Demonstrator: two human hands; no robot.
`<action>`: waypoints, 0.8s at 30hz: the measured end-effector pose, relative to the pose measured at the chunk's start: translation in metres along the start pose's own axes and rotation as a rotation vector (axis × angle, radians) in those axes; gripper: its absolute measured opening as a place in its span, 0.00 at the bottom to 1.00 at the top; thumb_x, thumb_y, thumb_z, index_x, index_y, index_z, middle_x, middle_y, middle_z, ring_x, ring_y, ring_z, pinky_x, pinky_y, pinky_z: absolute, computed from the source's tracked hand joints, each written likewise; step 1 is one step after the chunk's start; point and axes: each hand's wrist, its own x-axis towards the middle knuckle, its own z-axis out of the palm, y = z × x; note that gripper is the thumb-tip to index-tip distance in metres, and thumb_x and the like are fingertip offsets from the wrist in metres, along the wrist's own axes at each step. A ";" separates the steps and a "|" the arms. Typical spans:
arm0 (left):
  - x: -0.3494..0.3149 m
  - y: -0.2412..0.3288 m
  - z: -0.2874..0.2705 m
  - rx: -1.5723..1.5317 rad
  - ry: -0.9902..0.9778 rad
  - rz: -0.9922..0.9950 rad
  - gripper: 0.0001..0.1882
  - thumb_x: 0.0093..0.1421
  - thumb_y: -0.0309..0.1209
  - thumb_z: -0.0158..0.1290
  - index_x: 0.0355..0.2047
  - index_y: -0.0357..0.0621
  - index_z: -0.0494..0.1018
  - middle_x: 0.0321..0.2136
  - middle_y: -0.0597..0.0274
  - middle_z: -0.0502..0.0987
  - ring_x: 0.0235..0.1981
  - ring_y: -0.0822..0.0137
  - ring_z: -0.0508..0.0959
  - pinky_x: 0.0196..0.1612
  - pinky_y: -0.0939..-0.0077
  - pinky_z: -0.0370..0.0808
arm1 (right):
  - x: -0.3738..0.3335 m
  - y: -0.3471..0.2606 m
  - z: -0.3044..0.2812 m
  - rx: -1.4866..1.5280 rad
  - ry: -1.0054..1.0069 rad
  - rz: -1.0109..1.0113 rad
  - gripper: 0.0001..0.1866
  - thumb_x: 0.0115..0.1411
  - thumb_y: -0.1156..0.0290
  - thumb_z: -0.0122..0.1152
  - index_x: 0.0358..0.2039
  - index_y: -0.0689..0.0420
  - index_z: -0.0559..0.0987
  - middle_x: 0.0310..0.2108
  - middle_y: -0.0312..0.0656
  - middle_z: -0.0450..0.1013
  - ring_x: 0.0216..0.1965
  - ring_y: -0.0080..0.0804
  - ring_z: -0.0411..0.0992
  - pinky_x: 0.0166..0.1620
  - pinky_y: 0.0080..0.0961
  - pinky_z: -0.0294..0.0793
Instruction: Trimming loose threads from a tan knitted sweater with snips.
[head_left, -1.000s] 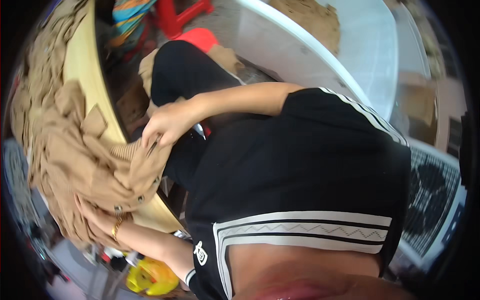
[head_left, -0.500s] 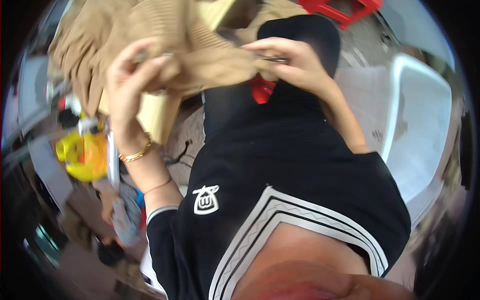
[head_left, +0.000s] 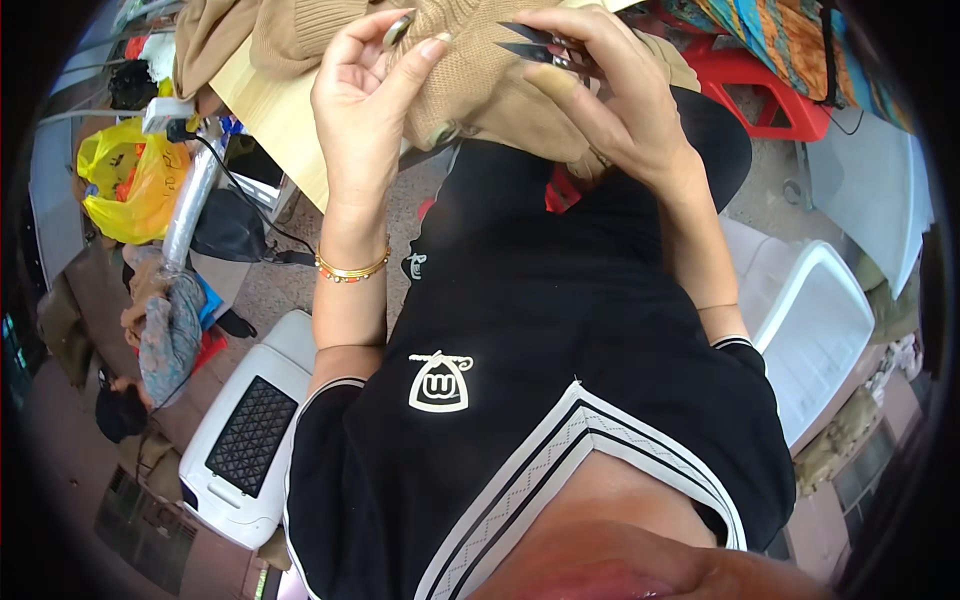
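Observation:
A tan knitted garment [head_left: 475,90] lies over the wooden tabletop edge and my lap. My left hand [head_left: 360,130] is at its near left part, with thumb and fingers closed about a round dark button [head_left: 397,30] with a pale rim. Another button [head_left: 440,134] shows lower down on the knit. In my right hand [head_left: 630,110] is a pair of thread snips [head_left: 530,42]; their two dark pointed blades are apart and point left above the garment, toward the left hand. A yellowish covering wraps my right thumb.
The pale wooden tabletop [head_left: 265,120] runs beneath the garment. A yellow plastic bag [head_left: 130,195] and a black cable [head_left: 235,180] are at left. A white bin with a dark panel [head_left: 240,440] stands lower left. At right are a red stool [head_left: 750,85] and a white plastic tub [head_left: 815,325].
Both hands have moved right in the picture, and the view has shifted. The right hand has turned, so the snips' blades now show plainly. The garment hangs less stretched between the hands.

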 end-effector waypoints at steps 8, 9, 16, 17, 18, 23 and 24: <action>0.007 -0.005 -0.016 -0.132 0.015 -0.069 0.19 0.62 0.16 0.57 0.54 0.28 0.73 0.47 0.51 0.80 0.47 0.68 0.81 0.53 0.77 0.78 | 0.037 -0.004 -0.006 -0.283 -0.068 -0.114 0.19 0.55 0.73 0.70 0.49 0.58 0.82 0.30 0.42 0.73 0.31 0.37 0.72 0.33 0.29 0.71; 0.005 0.000 -0.008 -0.107 -0.005 -0.048 0.19 0.61 0.15 0.57 0.54 0.28 0.73 0.47 0.51 0.80 0.47 0.69 0.81 0.53 0.78 0.78 | 0.040 -0.006 -0.006 -0.320 -0.063 -0.141 0.19 0.55 0.73 0.70 0.49 0.58 0.82 0.31 0.42 0.73 0.31 0.38 0.72 0.33 0.30 0.71; 0.014 -0.001 -0.001 0.105 -0.049 0.077 0.18 0.60 0.14 0.59 0.51 0.29 0.76 0.45 0.55 0.80 0.46 0.72 0.80 0.51 0.81 0.77 | 0.053 0.050 0.005 -0.183 0.205 -0.730 0.18 0.55 0.75 0.67 0.48 0.56 0.83 0.34 0.41 0.75 0.34 0.38 0.75 0.35 0.31 0.73; 0.014 -0.002 -0.001 0.103 -0.047 0.079 0.18 0.60 0.14 0.59 0.51 0.29 0.76 0.45 0.55 0.80 0.46 0.72 0.80 0.51 0.81 0.77 | 0.054 0.050 0.005 -0.183 0.202 -0.732 0.18 0.55 0.75 0.67 0.48 0.56 0.83 0.34 0.41 0.75 0.34 0.38 0.75 0.35 0.31 0.73; 0.015 -0.001 0.002 0.137 -0.051 0.113 0.18 0.60 0.14 0.60 0.51 0.29 0.76 0.45 0.56 0.80 0.46 0.72 0.80 0.51 0.81 0.76 | 0.054 0.050 0.004 -0.200 0.223 -0.742 0.18 0.55 0.75 0.66 0.48 0.55 0.83 0.33 0.41 0.75 0.34 0.38 0.75 0.35 0.30 0.73; 0.017 0.004 0.012 0.161 -0.077 0.082 0.18 0.59 0.14 0.60 0.51 0.30 0.77 0.45 0.59 0.80 0.46 0.73 0.79 0.51 0.82 0.75 | 0.055 0.050 0.003 -0.266 0.258 -0.747 0.18 0.55 0.74 0.66 0.48 0.54 0.84 0.33 0.40 0.75 0.32 0.36 0.75 0.34 0.29 0.74; 0.017 0.004 0.013 0.179 -0.087 0.105 0.18 0.59 0.14 0.60 0.51 0.30 0.77 0.45 0.59 0.79 0.47 0.72 0.79 0.52 0.81 0.75 | 0.055 0.050 0.002 -0.266 0.252 -0.746 0.18 0.55 0.74 0.67 0.47 0.53 0.84 0.32 0.39 0.75 0.32 0.36 0.75 0.33 0.29 0.74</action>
